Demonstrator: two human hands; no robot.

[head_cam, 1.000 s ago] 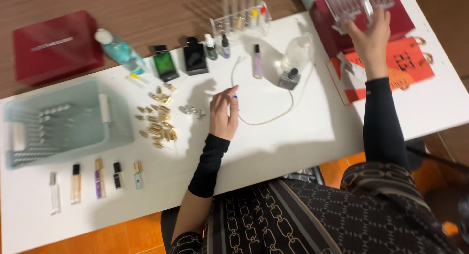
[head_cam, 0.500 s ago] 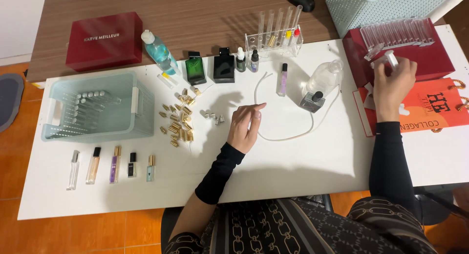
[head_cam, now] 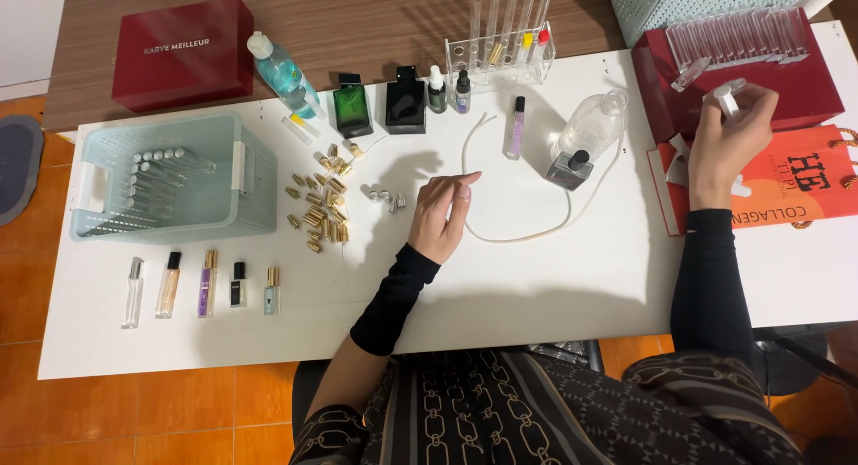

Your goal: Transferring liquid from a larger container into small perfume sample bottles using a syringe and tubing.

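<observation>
My right hand [head_cam: 728,139] is closed on a small clear vial [head_cam: 726,97] with a white top, held above the dark red box [head_cam: 804,89] at the right, just below a row of clear vials [head_cam: 737,36] lying on that box. My left hand [head_cam: 440,213] rests open on the white table [head_cam: 536,277], fingers loosely apart, holding nothing. Close by it are a thin white tube [head_cam: 527,232] looped on the table and a few silver caps [head_cam: 386,198].
A pale green basket [head_cam: 255,183] with vials stands at the left, beside scattered gold caps [head_cam: 320,206]. Several small spray bottles [head_cam: 201,284] lie near the front. Green and black bottles [head_cam: 353,107], a test tube rack [head_cam: 502,36], a clear bottle [head_cam: 590,130] and an orange bag [head_cam: 795,188] stand behind.
My right hand came down from the row of clear vials with one small vial in it. My left hand stayed on the table, and its fingers spread. The view shifted.
</observation>
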